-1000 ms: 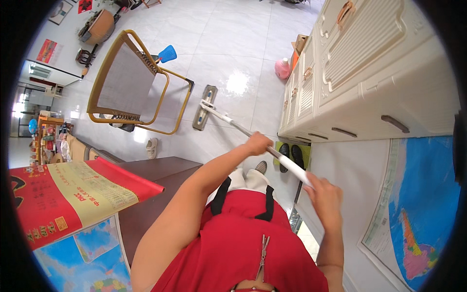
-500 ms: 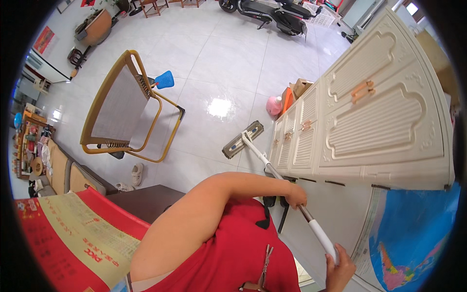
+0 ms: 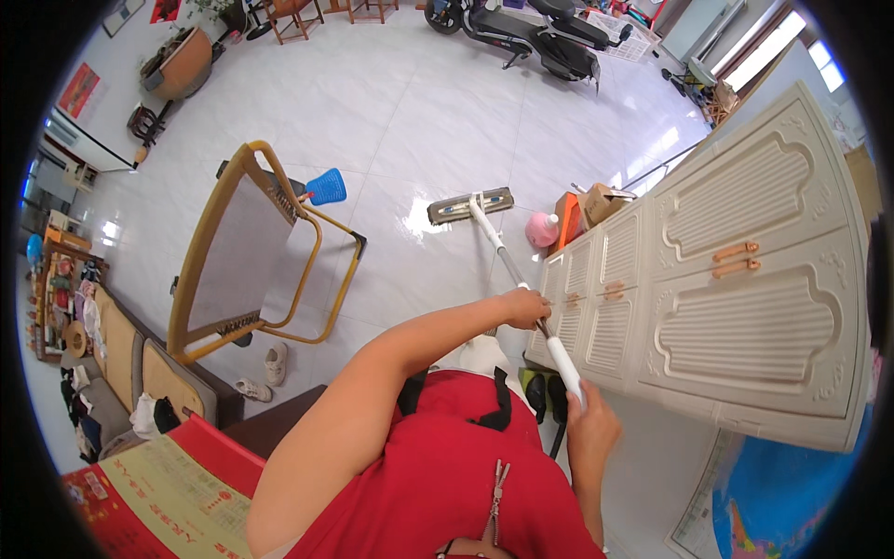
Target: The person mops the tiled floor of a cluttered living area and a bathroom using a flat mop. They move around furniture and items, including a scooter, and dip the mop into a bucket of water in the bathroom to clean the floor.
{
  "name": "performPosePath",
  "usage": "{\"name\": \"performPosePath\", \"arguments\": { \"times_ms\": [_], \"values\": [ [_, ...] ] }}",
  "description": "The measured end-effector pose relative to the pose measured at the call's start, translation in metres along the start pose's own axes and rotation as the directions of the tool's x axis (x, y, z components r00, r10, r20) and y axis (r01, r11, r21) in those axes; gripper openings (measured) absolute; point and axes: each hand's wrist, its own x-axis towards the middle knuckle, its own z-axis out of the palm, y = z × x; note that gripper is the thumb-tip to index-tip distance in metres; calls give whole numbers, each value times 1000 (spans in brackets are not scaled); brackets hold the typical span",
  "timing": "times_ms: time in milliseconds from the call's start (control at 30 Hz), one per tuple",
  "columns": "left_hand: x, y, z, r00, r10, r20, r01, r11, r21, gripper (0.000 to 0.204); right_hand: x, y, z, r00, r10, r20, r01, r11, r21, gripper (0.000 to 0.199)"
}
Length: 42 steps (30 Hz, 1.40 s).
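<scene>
Ideally, the left hand (image 3: 527,308), closed round the metal shaft (image 3: 511,267), steers while the right hand (image 3: 592,424), wrapped round the white grip (image 3: 562,361), pushes, with the head (image 3: 456,209) level on the tiled floor (image 3: 372,112) and clear of the pink bottle (image 3: 538,231) near its right end. The mop (image 3: 490,231) slants forward, its rectangular, greyish head left of the cream cabinet (image 3: 745,307), its joint (image 3: 477,202) white.

Red characters (image 3: 198,538), fine print (image 3: 186,484); both on yellow-banded red sheet (image 3: 223,444)

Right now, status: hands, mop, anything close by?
Left hand and right hand gripping mop handle. Mop head on floor; pink bottle apart, to its right.
</scene>
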Motion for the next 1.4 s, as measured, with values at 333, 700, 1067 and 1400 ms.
{"name": "performPosePath", "arguments": {
  "times_ms": [333, 700, 1067, 1400],
  "values": [
    [-25, -141, -111, 904, -305, -298, 174, 901, -397, 61, 255, -97, 103, 945, -324, 55, 328, 940, -97, 22],
    [-29, -314, -201, 707, -645, -291, 356, 680, -641, 60, 532, -232, 161, 847, -532, -21, 531, 847, -26, 14],
    [34, -492, -304, 670, -489, -559, 162, 831, -532, 73, 689, -342, 213, 828, -552, -101, 542, 833, -112, 23],
    [74, -646, -365, 888, -287, -360, 222, 952, -210, 52, 735, -407, 175, 889, -449, -89, 441, 892, -98, 13]
  ]
}}
